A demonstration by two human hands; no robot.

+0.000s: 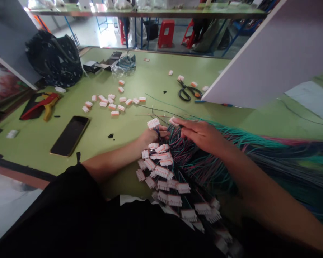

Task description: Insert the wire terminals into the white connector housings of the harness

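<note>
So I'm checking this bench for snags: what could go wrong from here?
The left hand holds a white connector above a dense wire bundle; strands could tangle or pull loose. Finished connectors heaped near the table's front edge might slide off. The open scissors could nick stray wires.

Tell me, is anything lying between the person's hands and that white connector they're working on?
Nothing visible. The left hand holds the white connector up by its wires, and the right hand rests on the wire bundle beside it. The loose connectors and scissors lie farther off.
</note>
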